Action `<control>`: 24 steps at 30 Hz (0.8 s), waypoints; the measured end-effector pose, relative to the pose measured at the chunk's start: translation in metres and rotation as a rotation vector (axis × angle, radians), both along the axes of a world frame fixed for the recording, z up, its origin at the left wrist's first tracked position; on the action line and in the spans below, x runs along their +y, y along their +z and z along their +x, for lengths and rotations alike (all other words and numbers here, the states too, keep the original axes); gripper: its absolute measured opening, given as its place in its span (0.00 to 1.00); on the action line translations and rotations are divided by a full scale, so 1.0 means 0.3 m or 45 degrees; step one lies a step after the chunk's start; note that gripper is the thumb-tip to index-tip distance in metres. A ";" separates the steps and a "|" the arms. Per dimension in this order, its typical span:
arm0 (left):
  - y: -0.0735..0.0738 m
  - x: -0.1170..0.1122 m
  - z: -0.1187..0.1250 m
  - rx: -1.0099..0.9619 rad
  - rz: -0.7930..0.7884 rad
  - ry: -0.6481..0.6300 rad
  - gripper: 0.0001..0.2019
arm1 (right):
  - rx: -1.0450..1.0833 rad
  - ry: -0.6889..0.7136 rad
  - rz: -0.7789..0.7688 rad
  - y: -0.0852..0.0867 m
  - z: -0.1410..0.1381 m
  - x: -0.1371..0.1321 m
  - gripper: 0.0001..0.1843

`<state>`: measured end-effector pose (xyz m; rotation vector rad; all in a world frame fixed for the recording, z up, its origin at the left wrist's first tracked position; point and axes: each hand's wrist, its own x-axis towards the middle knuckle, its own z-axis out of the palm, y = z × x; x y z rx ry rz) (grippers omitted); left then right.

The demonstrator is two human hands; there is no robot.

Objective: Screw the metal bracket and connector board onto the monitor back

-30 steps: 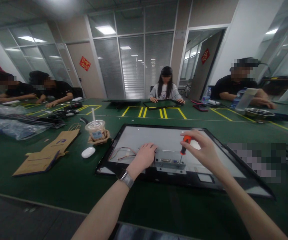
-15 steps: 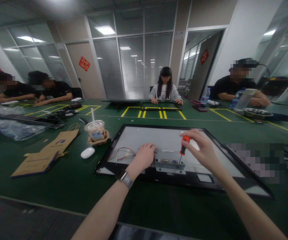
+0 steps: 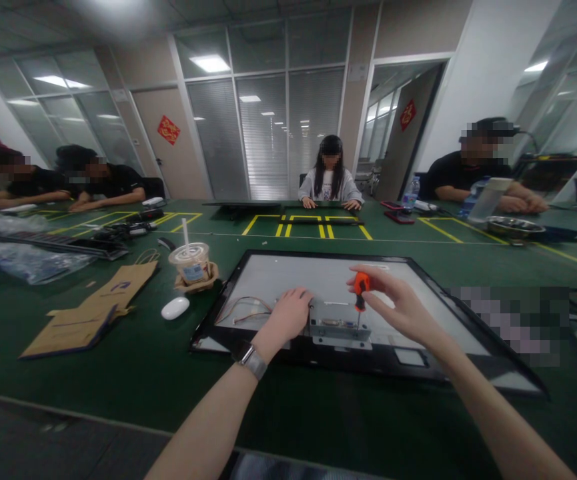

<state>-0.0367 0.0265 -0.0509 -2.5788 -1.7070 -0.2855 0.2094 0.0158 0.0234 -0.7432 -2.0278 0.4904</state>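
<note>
A flat display panel (image 3: 293, 270) with a black frame lies face down on the green table in front of me. A metal bracket with connector ports (image 3: 339, 328) sits on its back near the front edge. My left hand (image 3: 288, 316) rests with curled fingers on the panel, touching the bracket's left end. My right hand (image 3: 393, 303) pinches a small screwdriver with an orange handle (image 3: 361, 287), held upright with its tip down on the bracket. Thin coloured wires (image 3: 241, 312) run across the panel left of my left hand.
A cup with a straw (image 3: 191, 260), a white mouse (image 3: 175, 307) and a flat brown paper bag (image 3: 93, 307) lie to the left. Several people sit around the table; the person opposite holds a black frame (image 3: 321, 221). A metal bowl (image 3: 514, 227) stands far right.
My right hand and the screwdriver shifted slightly left along the bracket. The person opposite lowered their black frame flat onto the table. My left hand stayed put.
</note>
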 end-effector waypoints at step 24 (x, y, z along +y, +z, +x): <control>0.003 0.001 0.002 0.011 -0.007 0.006 0.18 | 0.554 -0.138 -0.058 -0.113 -0.129 -0.020 0.18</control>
